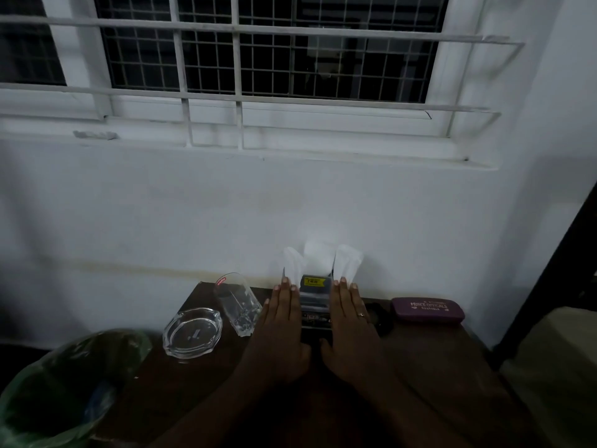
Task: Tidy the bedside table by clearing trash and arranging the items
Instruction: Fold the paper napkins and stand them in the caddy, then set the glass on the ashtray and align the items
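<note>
While you press both palms flat against the sides of the tissue box [315, 305], it sits near the back of the desk [420, 367], close to the wall, white tissues [323, 257] sticking up out of it. Your left hand [277, 331] has fingers [286, 292] straight and together along the box's left face; your right hand [350, 331] mirrors it on the right face, ring on one finger. So both hands are flat, squeezing the box between them, not curled around it.

Progress, as a judgement: mostly done. No loose trash shows on the desk top. The bin with the green liner [64, 389] stands just off the left edge, something bluish inside, can't tell what. The glass ashtray [193, 333] and the drinking glass [238, 303] sit side by side left of the box, and the glass reads as tilted, though that may be lens distortion. The purple spectacle case [427, 310] lies at the back right. A dark round item [379, 318] is half hidden behind your right hand, unclear what.

Left to do: square up the box, maybe line up the glassware.
</note>
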{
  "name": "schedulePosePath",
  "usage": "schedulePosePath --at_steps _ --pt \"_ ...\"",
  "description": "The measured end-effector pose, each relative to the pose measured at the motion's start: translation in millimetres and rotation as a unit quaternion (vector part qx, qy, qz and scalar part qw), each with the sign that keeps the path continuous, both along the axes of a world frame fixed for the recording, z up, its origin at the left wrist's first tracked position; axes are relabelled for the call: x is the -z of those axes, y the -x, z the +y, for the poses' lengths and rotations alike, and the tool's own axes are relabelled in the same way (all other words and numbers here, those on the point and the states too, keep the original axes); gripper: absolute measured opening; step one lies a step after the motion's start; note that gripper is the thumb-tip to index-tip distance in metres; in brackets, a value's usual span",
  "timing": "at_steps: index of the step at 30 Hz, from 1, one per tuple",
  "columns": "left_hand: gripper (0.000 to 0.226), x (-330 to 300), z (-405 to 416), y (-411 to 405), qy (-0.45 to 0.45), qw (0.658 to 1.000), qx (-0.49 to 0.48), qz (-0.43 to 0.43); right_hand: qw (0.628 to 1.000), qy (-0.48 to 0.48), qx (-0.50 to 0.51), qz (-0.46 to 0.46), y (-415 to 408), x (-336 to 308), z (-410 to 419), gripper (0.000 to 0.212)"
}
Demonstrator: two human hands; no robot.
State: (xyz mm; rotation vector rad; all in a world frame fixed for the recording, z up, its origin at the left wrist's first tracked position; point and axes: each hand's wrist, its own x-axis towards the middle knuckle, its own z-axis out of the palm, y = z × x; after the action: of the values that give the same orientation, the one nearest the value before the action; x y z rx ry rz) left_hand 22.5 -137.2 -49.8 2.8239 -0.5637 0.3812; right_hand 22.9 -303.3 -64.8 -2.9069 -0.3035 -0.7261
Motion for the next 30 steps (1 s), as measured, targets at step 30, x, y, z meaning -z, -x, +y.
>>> schedulePosePath --at_steps 30 --pt "0.104 -65 155 7 0.059 0.962 -0.169 0.207 0.929 -0.298 -0.123 0.182 -10 -81 115 0.052"
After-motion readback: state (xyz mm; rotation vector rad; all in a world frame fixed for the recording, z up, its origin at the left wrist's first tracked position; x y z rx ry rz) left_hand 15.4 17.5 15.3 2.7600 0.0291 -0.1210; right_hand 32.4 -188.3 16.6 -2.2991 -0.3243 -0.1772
